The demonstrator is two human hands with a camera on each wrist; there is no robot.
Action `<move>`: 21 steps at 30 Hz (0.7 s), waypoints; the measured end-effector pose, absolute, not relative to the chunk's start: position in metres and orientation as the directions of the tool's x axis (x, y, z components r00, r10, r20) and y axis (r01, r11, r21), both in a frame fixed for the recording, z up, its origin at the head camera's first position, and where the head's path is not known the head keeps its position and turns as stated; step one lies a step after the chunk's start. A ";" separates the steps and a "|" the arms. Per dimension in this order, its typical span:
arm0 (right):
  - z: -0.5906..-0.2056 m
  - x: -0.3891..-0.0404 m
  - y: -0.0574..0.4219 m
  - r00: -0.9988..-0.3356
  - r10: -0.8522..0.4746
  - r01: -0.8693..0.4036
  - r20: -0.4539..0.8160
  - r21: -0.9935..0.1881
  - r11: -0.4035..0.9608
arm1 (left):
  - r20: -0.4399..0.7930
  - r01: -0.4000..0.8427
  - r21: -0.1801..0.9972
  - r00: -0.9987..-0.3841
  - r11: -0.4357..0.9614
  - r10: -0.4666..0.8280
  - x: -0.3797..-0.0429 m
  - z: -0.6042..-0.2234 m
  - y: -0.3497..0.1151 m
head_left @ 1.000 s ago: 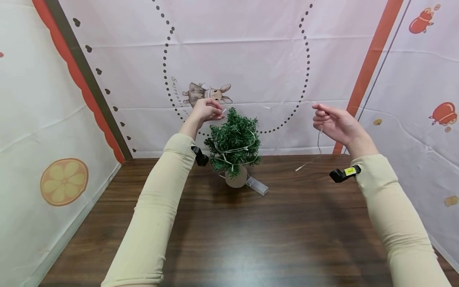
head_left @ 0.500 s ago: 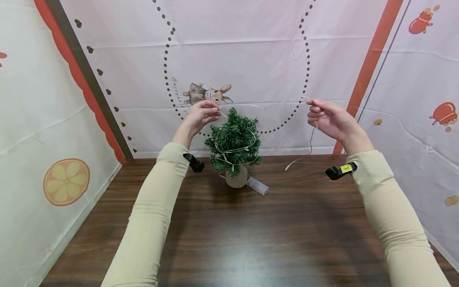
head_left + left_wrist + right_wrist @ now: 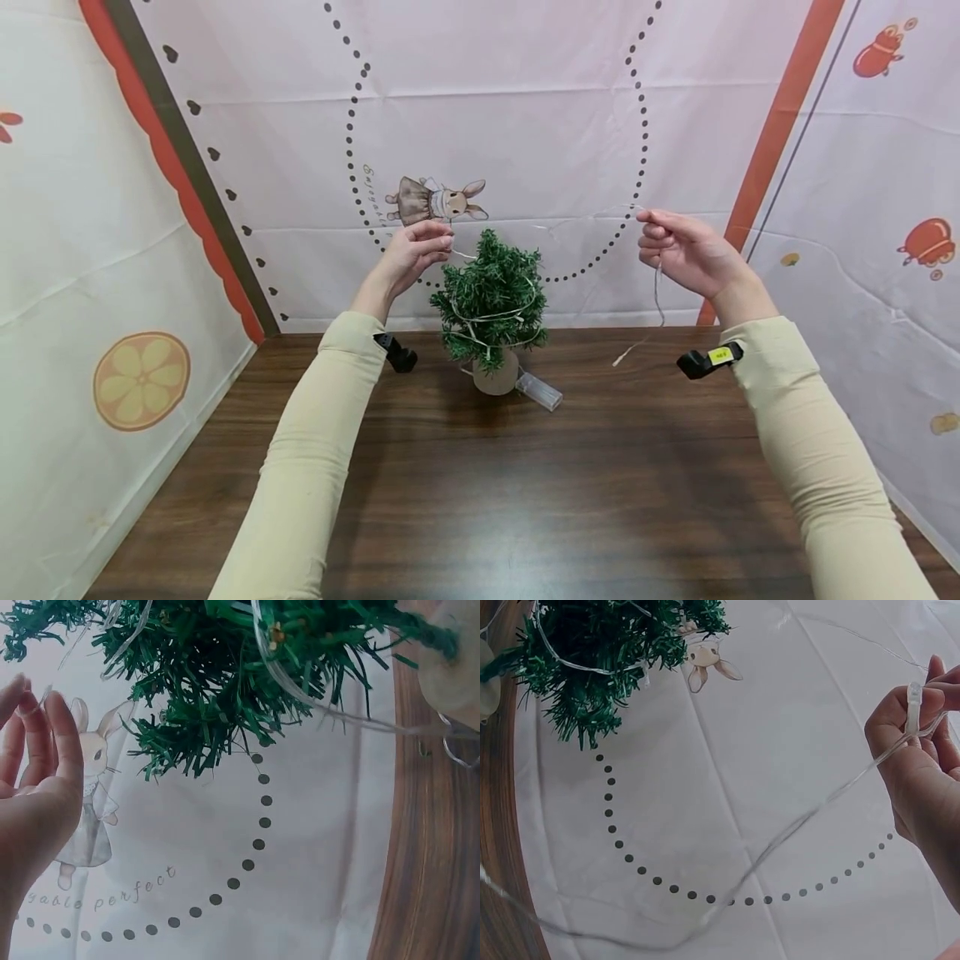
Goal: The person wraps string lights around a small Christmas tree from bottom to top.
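A small green artificial Christmas tree (image 3: 491, 292) stands in a pale pot (image 3: 497, 377), with a clear string of fairy lights (image 3: 491, 316) wound around its branches. Just left of the treetop, my left hand (image 3: 411, 260) pinches the thin wire between thumb and fingers. My right hand (image 3: 693, 254), raised well to the right of the tree, grips the far part of the same string in curled fingers. A loose tail (image 3: 658, 296) dangles below that hand. In the right wrist view a small bulb (image 3: 914, 697) sticks up beside the fingers.
A clear battery box (image 3: 539, 391) lies on the brown wooden table (image 3: 480, 492), touching or close to the pot's right side. Printed cloth (image 3: 510, 125) hangs behind the table and on both sides. Each sleeve carries a black wrist camera (image 3: 708, 360).
My left hand has shifted left and slightly down, away from the treetop, still pinching the wire. The right hand has moved a little left, with the string's tail swinging below it.
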State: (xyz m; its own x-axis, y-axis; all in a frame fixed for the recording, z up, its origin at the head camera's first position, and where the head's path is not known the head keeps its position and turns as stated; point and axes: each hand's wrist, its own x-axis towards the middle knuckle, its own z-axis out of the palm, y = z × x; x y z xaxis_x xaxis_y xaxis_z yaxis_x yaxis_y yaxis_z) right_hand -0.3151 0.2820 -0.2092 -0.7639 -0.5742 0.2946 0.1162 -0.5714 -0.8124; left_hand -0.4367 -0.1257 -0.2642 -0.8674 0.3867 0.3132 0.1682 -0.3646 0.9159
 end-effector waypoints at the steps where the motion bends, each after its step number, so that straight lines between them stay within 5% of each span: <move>1: -0.209 -0.315 0.282 -0.762 -0.576 0.117 0.295 -0.813 -0.571 | 0.326 0.184 0.915 -0.861 -0.360 0.390 -0.436 -0.265 -0.126; 21: -0.212 -0.299 0.283 -0.672 -0.651 0.036 0.354 -0.862 -0.506 | 0.470 0.233 0.799 -0.817 -0.554 0.334 -0.428 -0.275 -0.143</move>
State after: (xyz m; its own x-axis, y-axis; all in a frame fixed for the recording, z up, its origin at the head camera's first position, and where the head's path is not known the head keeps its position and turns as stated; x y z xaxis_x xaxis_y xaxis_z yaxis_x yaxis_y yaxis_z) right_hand -0.2991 0.2834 -0.2116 -0.6715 -0.6508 0.3542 0.0356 -0.5058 -0.8619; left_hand -0.4280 -0.1433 -0.2748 -0.8171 0.3338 0.4701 0.2334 -0.5541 0.7991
